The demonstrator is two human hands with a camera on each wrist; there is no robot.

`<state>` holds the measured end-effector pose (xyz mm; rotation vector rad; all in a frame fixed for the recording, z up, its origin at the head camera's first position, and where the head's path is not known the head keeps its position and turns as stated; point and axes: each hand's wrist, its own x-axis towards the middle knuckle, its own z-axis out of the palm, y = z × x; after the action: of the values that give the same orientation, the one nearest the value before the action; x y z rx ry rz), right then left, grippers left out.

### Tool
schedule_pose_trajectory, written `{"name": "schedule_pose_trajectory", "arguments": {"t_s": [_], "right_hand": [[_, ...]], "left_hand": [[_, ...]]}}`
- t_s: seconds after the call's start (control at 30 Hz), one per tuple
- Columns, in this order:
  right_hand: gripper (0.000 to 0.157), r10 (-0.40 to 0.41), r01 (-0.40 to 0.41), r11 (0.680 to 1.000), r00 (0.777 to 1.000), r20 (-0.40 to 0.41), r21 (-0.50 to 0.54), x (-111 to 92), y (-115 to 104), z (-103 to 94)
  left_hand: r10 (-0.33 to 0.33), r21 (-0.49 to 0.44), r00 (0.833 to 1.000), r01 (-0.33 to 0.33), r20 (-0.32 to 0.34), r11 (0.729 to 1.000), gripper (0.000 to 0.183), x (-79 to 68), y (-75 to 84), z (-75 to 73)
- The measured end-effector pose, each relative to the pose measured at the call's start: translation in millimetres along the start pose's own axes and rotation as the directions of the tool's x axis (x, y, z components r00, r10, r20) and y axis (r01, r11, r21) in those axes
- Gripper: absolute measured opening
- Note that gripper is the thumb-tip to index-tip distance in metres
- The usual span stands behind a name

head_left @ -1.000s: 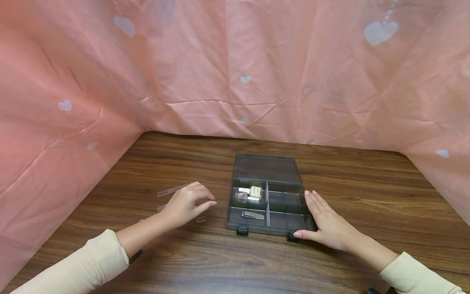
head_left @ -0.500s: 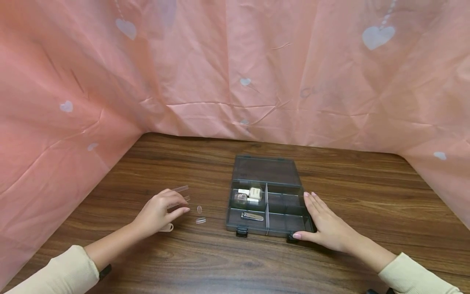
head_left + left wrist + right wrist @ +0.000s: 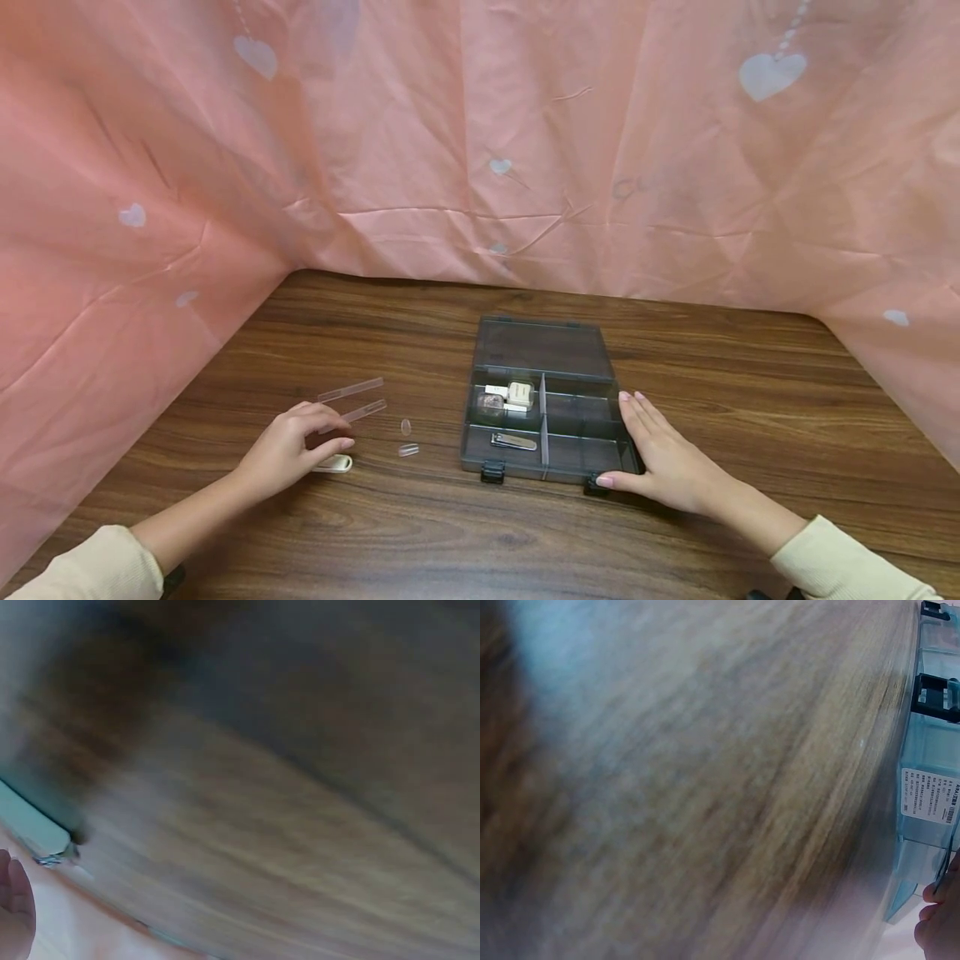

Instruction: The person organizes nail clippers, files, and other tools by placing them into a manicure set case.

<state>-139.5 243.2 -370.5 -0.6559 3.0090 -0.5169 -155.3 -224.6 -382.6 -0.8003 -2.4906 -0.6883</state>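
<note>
In the head view my left hand (image 3: 279, 448) is low over the left of the table, fingers loosely bent and thumb apart. A cream object with a rounded, holed end (image 3: 339, 464) shows below its thumb, the rest hidden by the hand. Beyond the fingers lie two clear thin strips (image 3: 366, 410), and right of them two small clear nail tips (image 3: 408, 450). My right hand (image 3: 675, 462) rests along the right side of an open grey divided box (image 3: 543, 472), straight fingers against its wall and thumb at the front latch.
Inside the box's left compartments are two small nail polish bottles (image 3: 521, 394) and a metal nail clipper (image 3: 514, 442). The box's lid (image 3: 543, 348) lies folded back. A pink curtain (image 3: 420, 133) encloses the wooden table (image 3: 420, 533).
My left hand has moved left and toward me, away from the box, uncovering the strips, the nail tips and the end of the cream object. My right hand stays at the box.
</note>
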Motion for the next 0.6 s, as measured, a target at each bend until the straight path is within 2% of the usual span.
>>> {"name": "schedule_pose_trajectory", "arguments": {"t_s": [0.33,0.6], "right_hand": [[0.107,0.000,0.000,1.000,1.000,-0.001,-0.006,1,-1,0.4],[0.107,0.000,0.000,1.000,1.000,0.001,-0.003,0,-1,0.2]], "left_hand": [[-0.064,0.034,0.997,0.062,0.049,0.997,0.019,-20.6,-8.4,-5.7],[-0.044,0.054,0.999,0.043,0.025,0.998,0.025,-33.0,-19.7,-10.1]]}}
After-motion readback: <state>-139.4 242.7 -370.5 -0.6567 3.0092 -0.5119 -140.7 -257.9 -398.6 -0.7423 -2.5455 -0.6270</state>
